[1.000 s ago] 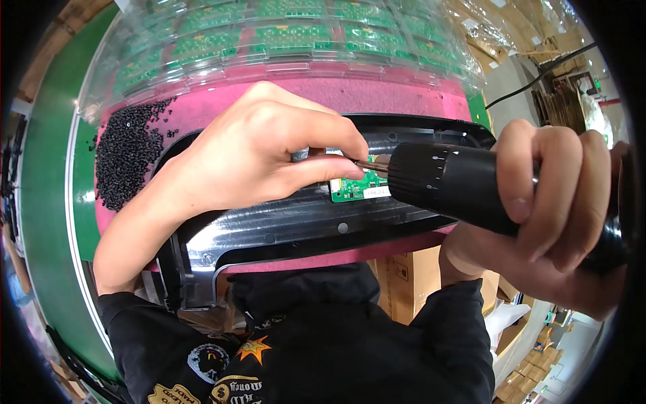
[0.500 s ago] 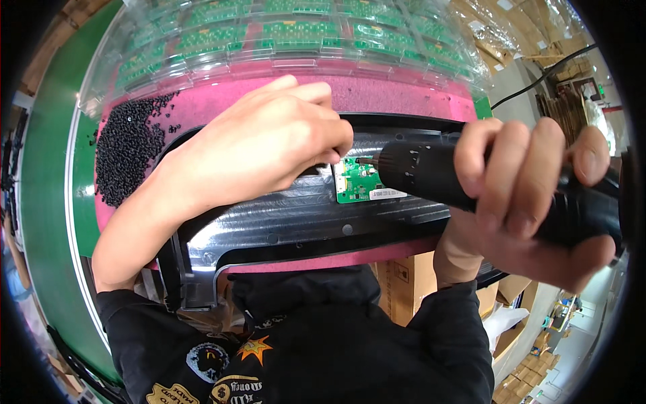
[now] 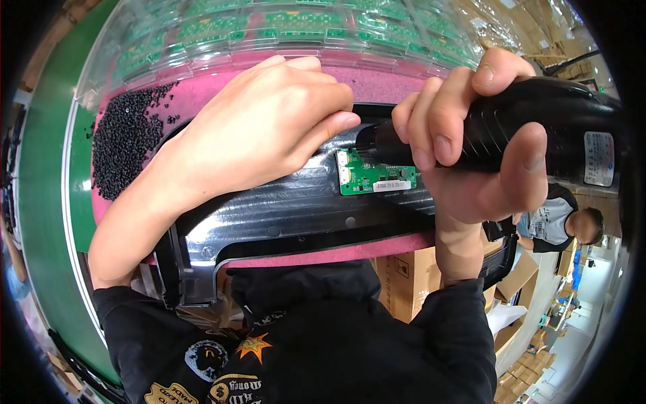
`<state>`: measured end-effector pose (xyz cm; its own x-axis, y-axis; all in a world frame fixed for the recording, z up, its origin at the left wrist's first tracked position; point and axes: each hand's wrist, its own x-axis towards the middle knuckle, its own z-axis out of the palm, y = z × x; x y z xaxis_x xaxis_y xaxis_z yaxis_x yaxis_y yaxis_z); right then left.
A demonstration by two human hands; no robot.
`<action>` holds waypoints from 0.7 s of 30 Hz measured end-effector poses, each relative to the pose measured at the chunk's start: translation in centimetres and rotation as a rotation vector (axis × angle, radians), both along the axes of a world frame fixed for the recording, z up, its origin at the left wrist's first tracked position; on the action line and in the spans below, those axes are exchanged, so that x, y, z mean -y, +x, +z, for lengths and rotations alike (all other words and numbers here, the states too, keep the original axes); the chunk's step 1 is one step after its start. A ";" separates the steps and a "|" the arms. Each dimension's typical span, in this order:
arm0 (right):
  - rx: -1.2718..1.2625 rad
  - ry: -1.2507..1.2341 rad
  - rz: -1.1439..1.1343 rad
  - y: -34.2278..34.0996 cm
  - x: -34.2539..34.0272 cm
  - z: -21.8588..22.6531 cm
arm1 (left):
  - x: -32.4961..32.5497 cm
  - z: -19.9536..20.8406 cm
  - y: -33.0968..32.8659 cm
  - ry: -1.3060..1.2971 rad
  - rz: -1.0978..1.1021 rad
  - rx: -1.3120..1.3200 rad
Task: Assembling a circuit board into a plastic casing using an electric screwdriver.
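Note:
My right hand [image 3: 464, 135] is wrapped round a black electric screwdriver [image 3: 558, 128], held tilted, its nose pointing left. That nose end is over the upper edge of a small green circuit board [image 3: 367, 182] with a white connector and a white label. The board lies in a long, shiny black plastic housing [image 3: 303, 219]. Just left of the screwdriver's nose, my left hand [image 3: 289, 114] hovers above the housing with its fingers curled and thumb against the forefinger. Whatever it may pinch is hidden.
A heap of small black screws [image 3: 128, 141] lies at the left on the pink mat [image 3: 202, 84]. Clear plastic trays [image 3: 296, 44] of green boards stand at the back. Cardboard boxes [image 3: 404, 283] are below the table edge. Another person [image 3: 555, 222] is far right.
The screwdriver has swung: its body is further up and its nose has moved left, toward the board's upper left. My left hand has shifted slightly, its thumb now more visible.

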<state>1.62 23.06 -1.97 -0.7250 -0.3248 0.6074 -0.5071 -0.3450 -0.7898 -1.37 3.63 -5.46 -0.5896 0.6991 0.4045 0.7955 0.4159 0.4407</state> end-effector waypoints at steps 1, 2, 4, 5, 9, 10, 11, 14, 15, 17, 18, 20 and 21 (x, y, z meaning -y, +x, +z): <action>0.009 0.010 0.005 -0.1 0.1 -0.1 | 0.0 0.0 0.0 -0.018 0.019 0.006; 0.017 0.021 0.009 -0.2 0.1 -0.1 | 0.1 0.0 0.1 -0.036 0.038 0.012; 0.064 -0.002 -0.058 0.0 0.0 -0.8 | 0.0 -0.1 0.1 -0.010 0.049 0.004; 0.109 -0.025 -0.130 0.1 0.0 -1.1 | 0.0 -0.2 0.2 0.016 0.056 -0.005; 0.117 -0.027 -0.110 0.3 0.2 -1.1 | 0.2 -0.6 -0.1 0.059 0.020 0.029; 0.114 -0.009 -0.169 0.6 0.5 -1.1 | 0.3 -0.6 -0.1 0.070 0.009 0.016; 0.110 0.008 -0.228 0.8 0.7 -1.1 | 0.4 -0.7 -0.1 0.080 -0.001 0.004; 0.104 -0.003 -0.121 0.0 0.7 -1.5 | 0.4 -1.0 -0.2 0.114 -0.019 -0.015; 0.107 0.000 -0.119 -0.2 0.7 -1.3 | 0.3 -0.9 -0.1 0.116 -0.017 -0.012; 0.089 0.185 -0.110 -0.7 0.7 -0.7 | 0.3 -0.8 0.0 0.116 -0.014 -0.035; 0.102 0.159 -0.097 -0.8 1.0 -0.9 | 0.4 -0.7 0.0 0.114 -0.013 -0.033; 0.120 0.116 -0.115 -0.8 1.5 -1.4 | 0.4 -0.7 0.0 0.097 -0.007 -0.018; 0.134 0.075 -0.130 -0.8 1.8 -1.6 | 0.4 -0.8 0.1 0.096 -0.003 -0.018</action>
